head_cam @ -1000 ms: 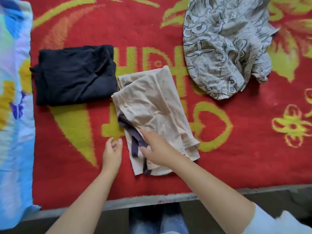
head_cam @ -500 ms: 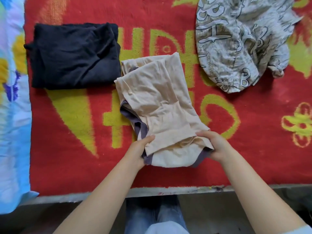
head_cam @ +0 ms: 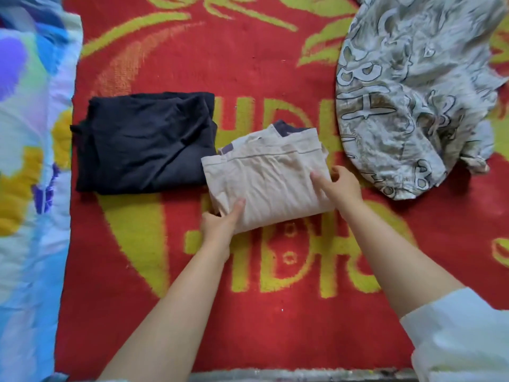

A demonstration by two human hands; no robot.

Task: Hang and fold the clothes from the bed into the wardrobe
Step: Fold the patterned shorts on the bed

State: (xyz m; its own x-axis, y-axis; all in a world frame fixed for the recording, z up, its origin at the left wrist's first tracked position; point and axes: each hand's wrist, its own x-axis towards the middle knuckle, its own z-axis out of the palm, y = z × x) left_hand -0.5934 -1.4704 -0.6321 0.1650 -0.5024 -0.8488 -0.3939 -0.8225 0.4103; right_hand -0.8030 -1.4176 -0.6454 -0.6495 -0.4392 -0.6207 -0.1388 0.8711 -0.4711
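Likely home bedroom: red patterned blanket (head_cam: 275, 299), floral quilt (head_cam: 24, 188), folded clothes (head_cam: 143, 142).

The beige garment (head_cam: 268, 186) lies folded into a compact rectangle near the middle of the bed, on the red blanket (head_cam: 248, 299) with yellow pattern; a dark purple trim shows at its far edge, and a thin seam line runs across its upper part; its left edge touches the black garment (head_cam: 146, 142), which is also folded, roughly square, and lies flat just to the left; the grey patterned garment (head_cam: 413, 92) is not folded; it lies crumpled and spread out at the far right, apart from the beige one, with pale letter-like shapes printed on it.
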